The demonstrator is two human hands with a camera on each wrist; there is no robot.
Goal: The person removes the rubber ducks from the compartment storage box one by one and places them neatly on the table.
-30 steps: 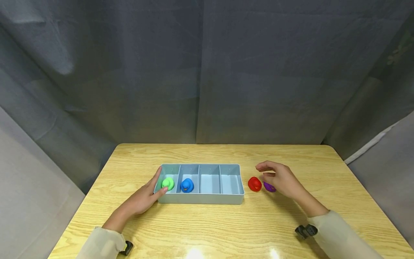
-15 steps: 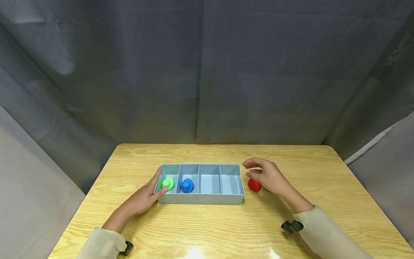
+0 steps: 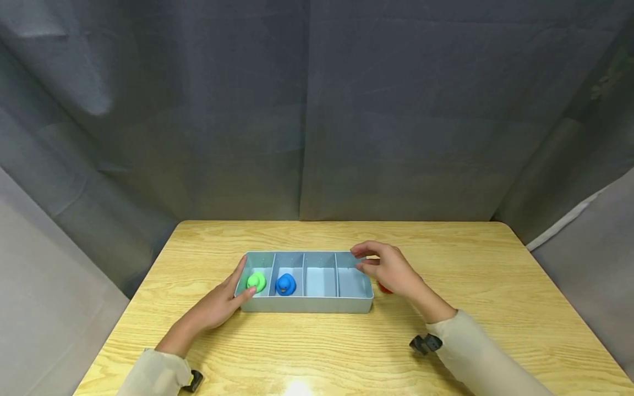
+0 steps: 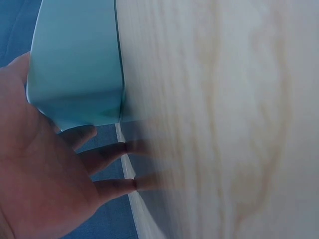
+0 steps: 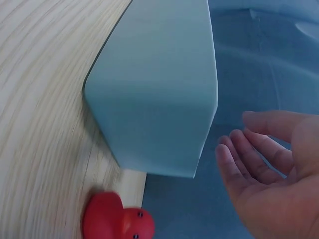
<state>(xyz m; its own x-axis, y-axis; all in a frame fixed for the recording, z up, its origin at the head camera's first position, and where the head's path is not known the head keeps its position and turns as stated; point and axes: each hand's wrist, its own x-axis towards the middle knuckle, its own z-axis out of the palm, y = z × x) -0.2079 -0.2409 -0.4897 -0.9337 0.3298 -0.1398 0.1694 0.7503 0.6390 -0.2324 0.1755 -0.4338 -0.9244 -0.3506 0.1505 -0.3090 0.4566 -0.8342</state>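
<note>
A pale blue-grey divided box (image 3: 307,304) lies lengthwise on the table. A green rubber duck (image 3: 256,281) sits in its leftmost compartment, and a blue rubber duck (image 3: 285,284) in the one beside it. My left hand (image 3: 218,307) rests against the box's left end, thumb over the near corner, fingers extended along the end wall. Over the right end hovers my right hand (image 3: 388,269), fingers loosely bent, thumb apart from them; the right wrist view shows nothing between them. Mostly hidden under this hand in the head view, a red rubber duck (image 5: 102,217) stands just right of the box.
The wooden table (image 3: 307,352) reaches to a dark grey curtain (image 3: 396,137) behind it. Light grey panels (image 3: 44,286) flank it on both sides. The two right compartments of the box show bare floors.
My right hand has moved left, from above a purple toy, past the red duck, to the box's right end. The purple toy is now out of sight. My left hand stays put.
</note>
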